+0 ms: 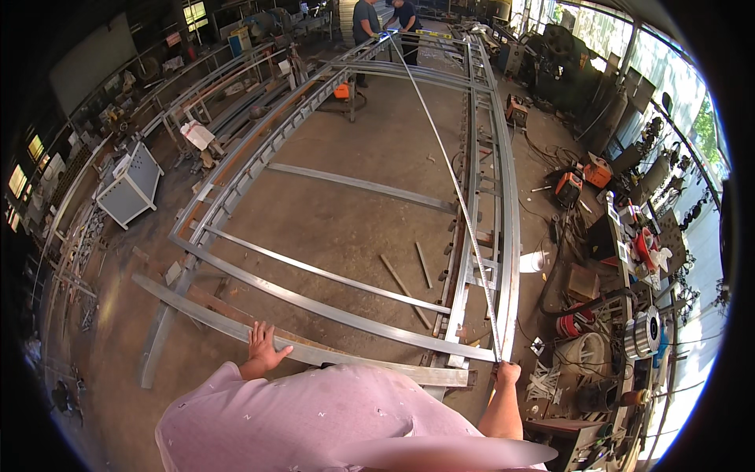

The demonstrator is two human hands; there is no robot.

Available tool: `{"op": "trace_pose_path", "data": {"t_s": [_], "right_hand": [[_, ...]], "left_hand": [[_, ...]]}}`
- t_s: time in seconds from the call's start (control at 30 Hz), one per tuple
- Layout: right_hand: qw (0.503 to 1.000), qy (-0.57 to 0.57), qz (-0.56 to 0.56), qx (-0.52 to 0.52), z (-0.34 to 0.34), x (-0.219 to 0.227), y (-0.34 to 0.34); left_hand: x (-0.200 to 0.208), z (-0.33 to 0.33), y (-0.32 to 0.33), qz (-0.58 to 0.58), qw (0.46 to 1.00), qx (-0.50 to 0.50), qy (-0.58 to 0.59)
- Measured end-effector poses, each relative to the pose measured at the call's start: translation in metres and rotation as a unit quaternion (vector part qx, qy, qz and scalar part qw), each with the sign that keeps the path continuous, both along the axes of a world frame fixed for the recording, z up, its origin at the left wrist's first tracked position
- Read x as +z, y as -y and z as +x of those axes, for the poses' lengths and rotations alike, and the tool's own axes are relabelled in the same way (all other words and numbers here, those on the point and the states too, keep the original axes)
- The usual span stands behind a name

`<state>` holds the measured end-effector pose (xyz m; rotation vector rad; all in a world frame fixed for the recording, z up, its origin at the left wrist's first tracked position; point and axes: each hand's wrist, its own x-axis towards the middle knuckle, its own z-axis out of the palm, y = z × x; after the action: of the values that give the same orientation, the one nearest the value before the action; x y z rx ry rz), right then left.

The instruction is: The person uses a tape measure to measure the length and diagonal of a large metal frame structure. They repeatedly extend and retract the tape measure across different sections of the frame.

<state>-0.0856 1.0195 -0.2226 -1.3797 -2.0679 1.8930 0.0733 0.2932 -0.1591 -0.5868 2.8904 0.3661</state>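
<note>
A large rectangular frame of grey metal tubing [346, 314] stretches away from me. Across it, on a diagonal, runs the pale, taut blade of a tape measure [449, 160], from the near right corner to the far end. At that near corner my right hand [507, 374] is closed on the tape's near end; its fingertips are partly hidden. My left hand [266, 348] lies flat with spread fingers on a loose metal beam [197, 313] just in front of my body. At the far end two people [405, 20] stand by the frame near the tape's other end.
Metal bars [405, 291] lie on the concrete floor inside the frame. Orange machines [568, 189] and cables sit to the right, beside a cluttered bench with a wire spool [643, 332]. A grey metal cabinet [130, 187] stands at left. A yellow level [434, 35] rests on the frame's far end.
</note>
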Motion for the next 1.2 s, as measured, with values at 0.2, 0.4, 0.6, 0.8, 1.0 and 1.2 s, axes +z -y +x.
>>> {"op": "trace_pose_path", "data": {"t_s": [0.2, 0.4, 0.6, 0.8, 1.0, 1.2], "right_hand": [[1.0, -0.006, -0.018, 0.006, 0.0, -0.004, -0.004], [1.0, -0.015, -0.023, 0.012, 0.0, -0.01, -0.007], [1.0, -0.013, -0.012, 0.009, -0.001, -0.013, -0.004], [1.0, -0.011, 0.004, 0.02, 0.001, -0.009, -0.002], [1.0, -0.015, 0.01, 0.024, 0.002, -0.004, -0.001], [1.0, -0.008, 0.024, 0.015, 0.003, -0.001, 0.0]], "left_hand": [[0.0, 0.0, -0.001, 0.001, 1.0, 0.002, -0.002], [-0.001, 0.0, 0.0, -0.004, 1.0, 0.001, 0.001], [0.0, -0.001, 0.0, -0.01, 1.0, 0.001, 0.007], [0.002, -0.002, -0.001, -0.006, 1.0, 0.006, 0.022], [0.001, -0.001, 0.001, -0.011, 1.0, 0.008, 0.027], [0.0, -0.004, -0.001, -0.013, 1.0, 0.007, 0.015]]}}
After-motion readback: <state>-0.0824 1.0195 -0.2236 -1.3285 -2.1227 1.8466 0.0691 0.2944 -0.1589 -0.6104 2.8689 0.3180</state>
